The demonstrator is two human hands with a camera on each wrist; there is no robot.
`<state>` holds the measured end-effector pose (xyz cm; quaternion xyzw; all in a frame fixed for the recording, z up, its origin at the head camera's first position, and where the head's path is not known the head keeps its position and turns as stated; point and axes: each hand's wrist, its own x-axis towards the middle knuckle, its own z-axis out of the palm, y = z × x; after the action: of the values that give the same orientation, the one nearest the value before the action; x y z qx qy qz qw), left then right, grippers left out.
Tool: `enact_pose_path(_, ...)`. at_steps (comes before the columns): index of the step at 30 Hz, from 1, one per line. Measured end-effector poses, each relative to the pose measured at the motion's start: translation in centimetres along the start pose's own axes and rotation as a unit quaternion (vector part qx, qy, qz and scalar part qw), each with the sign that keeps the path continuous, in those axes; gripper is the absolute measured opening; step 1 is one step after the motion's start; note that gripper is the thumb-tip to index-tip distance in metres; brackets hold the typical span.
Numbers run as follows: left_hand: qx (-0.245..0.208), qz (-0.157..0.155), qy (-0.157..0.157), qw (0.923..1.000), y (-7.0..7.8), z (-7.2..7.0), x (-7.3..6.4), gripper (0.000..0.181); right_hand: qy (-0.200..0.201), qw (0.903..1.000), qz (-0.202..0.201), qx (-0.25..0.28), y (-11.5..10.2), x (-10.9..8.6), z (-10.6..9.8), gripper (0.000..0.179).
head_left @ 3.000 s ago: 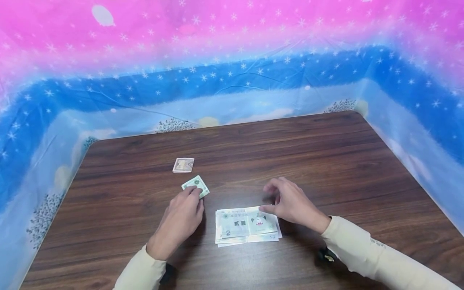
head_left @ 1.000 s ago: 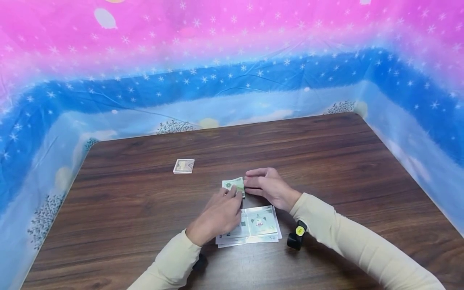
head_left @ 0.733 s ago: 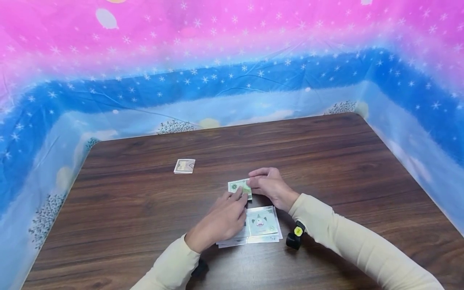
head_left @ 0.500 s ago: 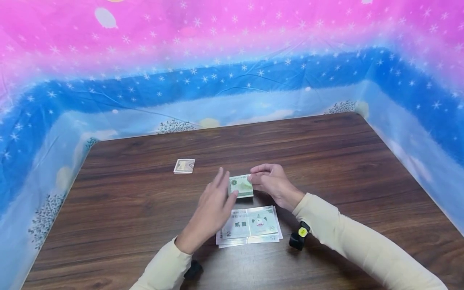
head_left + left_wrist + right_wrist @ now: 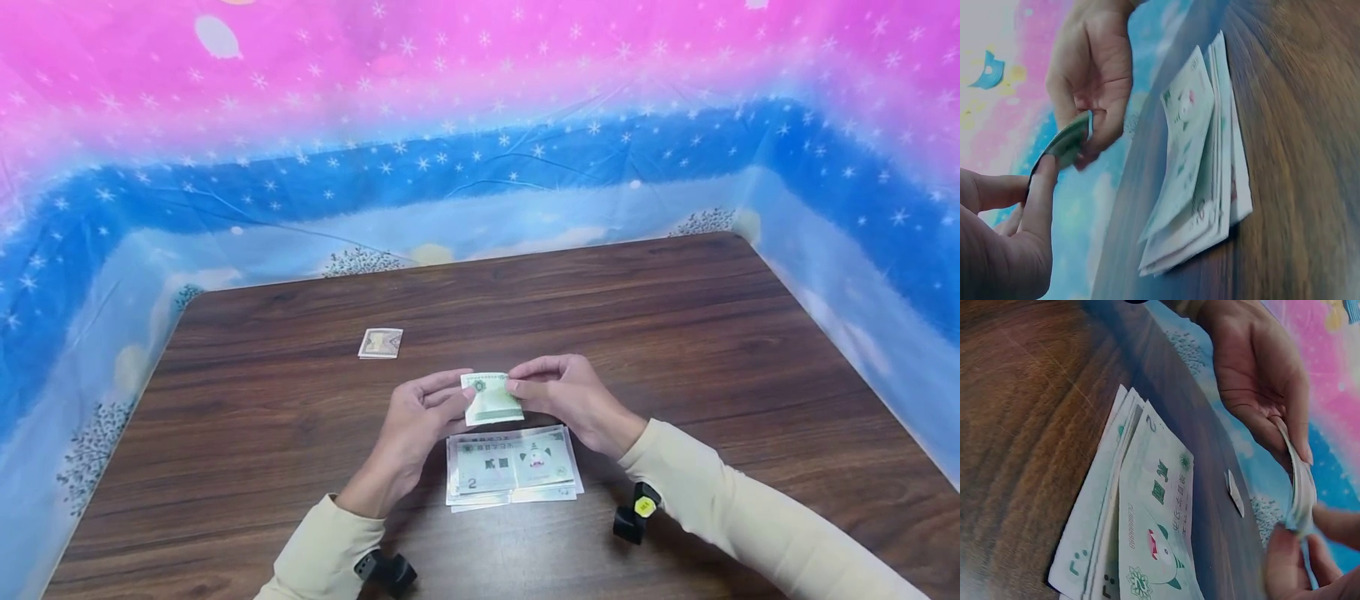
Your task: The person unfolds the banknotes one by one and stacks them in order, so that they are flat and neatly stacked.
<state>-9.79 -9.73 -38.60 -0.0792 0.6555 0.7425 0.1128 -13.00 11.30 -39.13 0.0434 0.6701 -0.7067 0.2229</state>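
Note:
A folded green banknote (image 5: 495, 402) is raised just beyond a stack of banknotes (image 5: 480, 479). My left hand (image 5: 405, 427) pinches its left end between thumb and fingers, while my right hand (image 5: 585, 404) pinches the right end, thumb on top. Seen from the left wrist, the folded banknote (image 5: 1067, 145) curves between the two hands. From the right wrist, the folded banknote (image 5: 1299, 481) shows several layers along its edge. The stack lies flat and slightly uneven, its top note marked with a 2 and a small cartoon face.
Farther back on the left lies a small folded brownish banknote (image 5: 380, 343). Everything rests on a dark wood-grain table (image 5: 675, 333), with a pink and blue snowflake cloth (image 5: 480, 150) hanging behind and along its sides. Black camera mounts (image 5: 386, 571) sit at the wrists.
The green banknote came from the left to the middle, under my left hand. My right hand moved in to meet it. My left hand briefly spread, then gripped the left end, raising the note.

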Motion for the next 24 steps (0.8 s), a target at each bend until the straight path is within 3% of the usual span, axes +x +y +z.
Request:
enact_pose_path(4, -0.037, -0.006, -0.018, 0.9991, 0.0, 0.3, -0.1, 0.035, -0.048, 0.9980, -0.009, -0.042, 0.2, -0.8, 0.2, 0.048)
enact_pose_path(7, -0.040, -0.007, -0.031, 0.9987, 0.0, 0.6, -0.1, 0.035, -0.077, 0.9947, -0.024, -0.064, 0.3, -1.3, 0.4, 0.058)
enact_pose_path(12, -0.036, 0.002, -0.056, 0.9978, -0.2, 1.2, -0.2, 0.034, -0.079, 0.9924, -0.050, -0.080, 0.5, -1.6, 1.0, 0.062)
enact_pose_path(24, 0.037, 0.036, -0.027, 0.9983, -0.8, 1.4, -0.3, 0.034, -0.095, 0.9910, -0.061, -0.072, 0.5, -2.3, 1.2, 0.064)
